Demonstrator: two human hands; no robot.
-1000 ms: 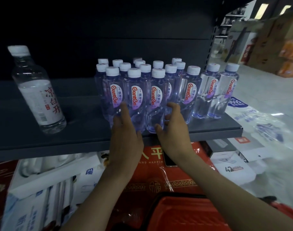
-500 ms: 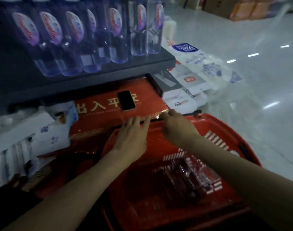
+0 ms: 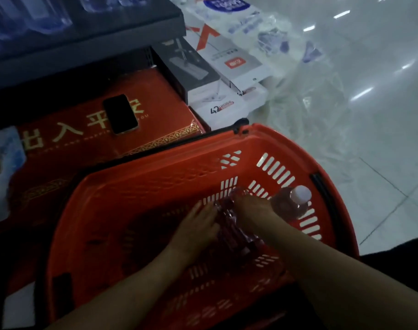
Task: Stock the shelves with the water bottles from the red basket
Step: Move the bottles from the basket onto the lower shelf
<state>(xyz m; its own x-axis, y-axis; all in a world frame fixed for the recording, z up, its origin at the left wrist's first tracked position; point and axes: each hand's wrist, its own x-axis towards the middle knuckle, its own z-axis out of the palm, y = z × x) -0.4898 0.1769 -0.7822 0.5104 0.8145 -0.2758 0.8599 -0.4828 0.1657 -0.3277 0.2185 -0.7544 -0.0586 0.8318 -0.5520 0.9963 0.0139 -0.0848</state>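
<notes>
Both hands in red plastic basket (image 3: 155, 186). Left hand (image 3: 198, 228) & right hand (image 3: 253, 210) flank clear plastic water bottles (image 3: 234, 225), lying between them. Capped bottle (image 3: 291, 201) just right of right grip; can't tell if either grip has closed.

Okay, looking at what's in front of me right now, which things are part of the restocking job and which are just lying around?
Part of the job:
- red basket
- water bottles in the basket, one with a white cap
- left hand and right hand, both on the bottles
- shelf

Just lying about:
- phone on the red box
- white boxes
- plastic wrap on the floor
</notes>
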